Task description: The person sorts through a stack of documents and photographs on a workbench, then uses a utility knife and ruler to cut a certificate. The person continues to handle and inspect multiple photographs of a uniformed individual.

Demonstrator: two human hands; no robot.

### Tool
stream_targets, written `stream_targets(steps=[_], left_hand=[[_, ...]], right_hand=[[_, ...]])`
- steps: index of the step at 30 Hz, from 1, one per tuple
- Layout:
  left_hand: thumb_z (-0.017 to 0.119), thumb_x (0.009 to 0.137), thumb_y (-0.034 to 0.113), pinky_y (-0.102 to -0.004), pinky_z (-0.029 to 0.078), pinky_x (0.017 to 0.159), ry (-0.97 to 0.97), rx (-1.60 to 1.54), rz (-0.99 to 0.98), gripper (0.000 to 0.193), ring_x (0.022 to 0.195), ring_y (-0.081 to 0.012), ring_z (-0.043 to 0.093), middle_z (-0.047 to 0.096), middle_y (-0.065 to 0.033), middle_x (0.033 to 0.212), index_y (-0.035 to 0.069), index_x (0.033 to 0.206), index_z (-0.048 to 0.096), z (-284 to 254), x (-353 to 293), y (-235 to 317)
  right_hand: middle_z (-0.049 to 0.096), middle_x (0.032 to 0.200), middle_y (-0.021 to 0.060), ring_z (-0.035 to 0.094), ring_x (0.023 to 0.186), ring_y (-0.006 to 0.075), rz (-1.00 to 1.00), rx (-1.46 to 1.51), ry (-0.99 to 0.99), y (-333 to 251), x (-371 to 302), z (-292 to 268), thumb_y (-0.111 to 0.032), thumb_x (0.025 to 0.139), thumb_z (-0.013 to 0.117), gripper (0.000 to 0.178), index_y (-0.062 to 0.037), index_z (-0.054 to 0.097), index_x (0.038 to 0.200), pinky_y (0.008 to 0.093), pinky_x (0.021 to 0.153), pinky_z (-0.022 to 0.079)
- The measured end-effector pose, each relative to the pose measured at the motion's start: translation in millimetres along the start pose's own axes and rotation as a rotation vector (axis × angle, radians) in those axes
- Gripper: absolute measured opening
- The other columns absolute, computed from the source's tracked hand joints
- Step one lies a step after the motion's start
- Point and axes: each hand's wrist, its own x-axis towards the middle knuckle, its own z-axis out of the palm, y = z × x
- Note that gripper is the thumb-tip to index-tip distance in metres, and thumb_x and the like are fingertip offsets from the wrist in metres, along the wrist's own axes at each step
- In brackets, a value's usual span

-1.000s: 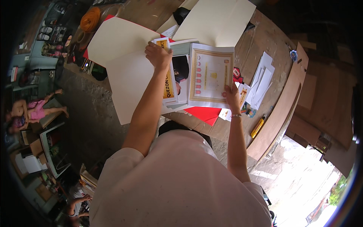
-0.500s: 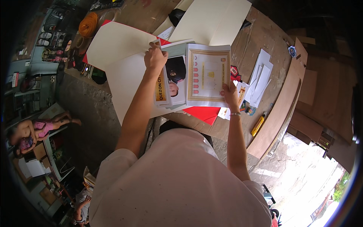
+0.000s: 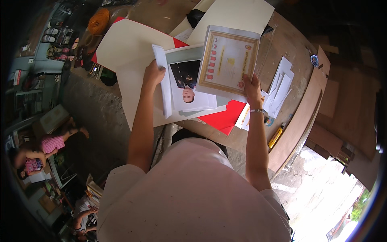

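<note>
A cream certificate sheet with an ornate gold border and red seals [image 3: 227,60] was held up off the table, tilted toward the wearer, apparently so it could be read or kept clear of the pile beneath. The right hand [image 3: 252,85] pinched its lower right corner, fingers closed on the paper's edge. Just to its left, partly tucked under it, lay a printed portrait photograph on white paper [image 3: 187,84], resting on a thin stack of white and grey sheets [image 3: 165,86] whose left edge the left hand [image 3: 153,74] gripped, thumb and fingers clamped around the stack, seemingly to keep the pages together. Under these spread large cream card sheets [image 3: 125,52] and a red card sheet [image 3: 225,117] across the brown wooden table [image 3: 290,44]. Well to the right lay a fan of white envelopes [image 3: 282,86], and near the table's edge a yellow utility knife [image 3: 276,137].
</note>
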Motion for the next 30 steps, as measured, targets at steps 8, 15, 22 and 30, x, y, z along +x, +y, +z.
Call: stream_targets(steps=[8, 15, 22, 30], left_hand=[[0.066, 0.095, 0.021, -0.0374, 0.046, 0.101, -0.059, -1.361, -0.203, 0.05, 0.117, -0.0223, 0.059, 0.062, -0.0091, 0.127, 0.0, 0.137, 0.052, -69, -81, -142], [0.077, 0.086, 0.034, -0.04, 0.053, 0.087, 0.078, -1.06, -0.685, 0.053, 0.093, -0.0201, 0.065, 0.067, -0.0079, 0.105, 0.003, 0.125, 0.06, -105, -175, -243], [0.075, 0.088, 0.024, -0.0291, 0.059, 0.074, -0.036, -1.208, -0.413, 0.049, 0.085, -0.0155, 0.07, 0.07, -0.0092, 0.105, 0.0, 0.128, 0.059, -105, -208, -196], [0.073, 0.089, 0.019, -0.0296, 0.057, 0.078, -0.023, -1.127, -0.186, 0.051, 0.09, -0.017, 0.07, 0.07, -0.0113, 0.108, -0.003, 0.131, 0.056, -143, -239, -93]], right_hand=[[0.067, 0.103, 0.0043, 0.06, 0.09, 0.0104, 0.202, 0.204, -0.232, -13, -31, 28, -0.011, 0.099, 0.057, 0.029, 0.002, 0.06, 0.125, 0.0282, 0.079, 0.05], [0.066, 0.088, 0.0099, 0.06, 0.071, 0.0144, 0.147, -0.184, -0.187, 20, -43, 63, -0.009, 0.094, 0.059, 0.029, 0.0042, 0.058, 0.12, 0.032, 0.063, 0.051], [0.068, 0.09, 0.017, 0.067, 0.067, 0.0217, 0.076, -0.205, -0.23, 26, -40, 69, -0.009, 0.095, 0.058, 0.033, 0.0013, 0.054, 0.126, 0.0345, 0.058, 0.053], [0.07, 0.095, 0.0208, 0.072, 0.072, 0.0289, -0.037, -0.248, -0.17, 22, -39, 73, -0.01, 0.095, 0.059, 0.034, 0.0008, 0.054, 0.127, 0.0387, 0.064, 0.058]])
